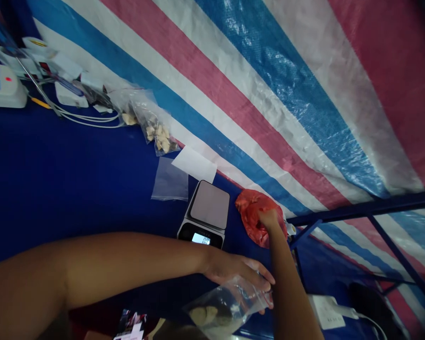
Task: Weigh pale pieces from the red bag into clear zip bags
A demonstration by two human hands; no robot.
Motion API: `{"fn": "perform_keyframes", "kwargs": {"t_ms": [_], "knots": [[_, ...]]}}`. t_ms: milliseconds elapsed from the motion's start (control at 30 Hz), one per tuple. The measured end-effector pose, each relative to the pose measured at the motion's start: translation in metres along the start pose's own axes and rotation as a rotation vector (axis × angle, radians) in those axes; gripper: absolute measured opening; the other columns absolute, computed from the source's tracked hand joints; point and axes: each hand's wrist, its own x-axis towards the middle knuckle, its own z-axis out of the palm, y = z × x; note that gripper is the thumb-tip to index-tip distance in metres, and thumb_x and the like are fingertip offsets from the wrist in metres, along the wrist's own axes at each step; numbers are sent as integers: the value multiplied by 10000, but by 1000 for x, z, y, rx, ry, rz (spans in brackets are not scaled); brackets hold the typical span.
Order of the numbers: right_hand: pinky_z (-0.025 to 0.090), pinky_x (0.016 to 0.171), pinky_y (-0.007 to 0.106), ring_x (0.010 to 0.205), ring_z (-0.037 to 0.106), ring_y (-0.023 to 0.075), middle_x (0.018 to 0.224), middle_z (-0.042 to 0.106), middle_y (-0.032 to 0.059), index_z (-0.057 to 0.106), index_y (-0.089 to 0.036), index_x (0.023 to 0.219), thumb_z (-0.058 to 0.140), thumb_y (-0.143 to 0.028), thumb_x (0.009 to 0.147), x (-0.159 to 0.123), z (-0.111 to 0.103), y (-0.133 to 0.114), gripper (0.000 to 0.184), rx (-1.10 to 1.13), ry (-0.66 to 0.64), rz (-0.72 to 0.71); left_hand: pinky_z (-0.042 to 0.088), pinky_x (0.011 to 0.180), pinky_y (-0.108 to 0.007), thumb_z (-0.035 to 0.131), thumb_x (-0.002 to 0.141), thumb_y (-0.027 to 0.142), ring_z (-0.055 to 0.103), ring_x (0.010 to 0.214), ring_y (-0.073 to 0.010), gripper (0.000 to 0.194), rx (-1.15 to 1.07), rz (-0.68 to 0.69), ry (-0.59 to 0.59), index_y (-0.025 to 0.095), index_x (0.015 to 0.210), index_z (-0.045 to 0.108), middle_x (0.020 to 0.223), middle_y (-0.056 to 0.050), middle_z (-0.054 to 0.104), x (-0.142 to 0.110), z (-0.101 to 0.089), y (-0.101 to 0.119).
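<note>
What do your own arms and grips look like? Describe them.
The left arm and right arm are bare: no sleeve, watch, bracelet or cable shows. The left grip is ungloved, no ring visible. The right grip looks ungloved; its fingers are hidden.

I see a crinkled, glossy red plastic bag [250, 215] beside a scale [210, 205] with a smooth, matt platform.

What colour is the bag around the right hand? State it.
The bag is red, clearest in the head view.
</note>
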Motion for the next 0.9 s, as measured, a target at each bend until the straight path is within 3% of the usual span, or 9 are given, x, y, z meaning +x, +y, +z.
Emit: {"fn": "perform_keyframes", "kwargs": {"t_ms": [100,233,400,533,700,800,900], "knots": [[580,808,415,920,714,306,829,762,73,721,-214,766,613,-187,620,-5,-14,3,184,166,-133,108,552,751,-324,910,632,373,741,873,-194,534,7,9,-3,297,1069,613,1006,-34,727,-4,3,3],[593,645,390,692,715,263,740,744,68,688,-195,784,603,-206,642,-17,-35,8,166,358,-287,270,563,829,-405,908,622,415,745,911,-241,524,18,32,13,310,1052,628,997,-31,720,-10,8,5],[562,557,330,644,709,243,725,736,53,670,-206,814,713,-289,679,-33,-61,21,164,458,-352,418,552,898,-457,882,642,457,738,970,-264,508,27,64,33,320,1061,630,1021,-32,717,-12,8,4],[546,508,322,546,661,206,737,739,56,664,-215,786,729,-328,685,-44,-66,30,164,477,-389,486,535,881,-441,884,636,464,733,966,-256,529,24,63,51,304,1068,622,1044,-48,719,-12,8,3],[555,548,318,636,697,220,823,764,73,657,-231,811,688,-354,667,-46,-57,35,192,471,-323,483,504,832,-394,918,567,480,730,922,-237,616,11,54,74,279,1069,622,1010,-57,726,-10,8,3],[556,615,315,745,713,239,830,757,67,677,-224,811,690,-393,636,-39,-49,34,244,412,-216,428,498,850,-400,924,558,481,725,915,-231,636,5,59,75,273,1080,625,1006,-57,725,-11,9,4],[530,684,329,790,688,268,713,715,57,688,-205,735,692,-416,604,-28,-40,30,248,274,-58,371,496,853,-395,924,566,462,718,932,-224,633,3,70,74,263,1089,629,1037,-63,721,-11,8,3]]}}
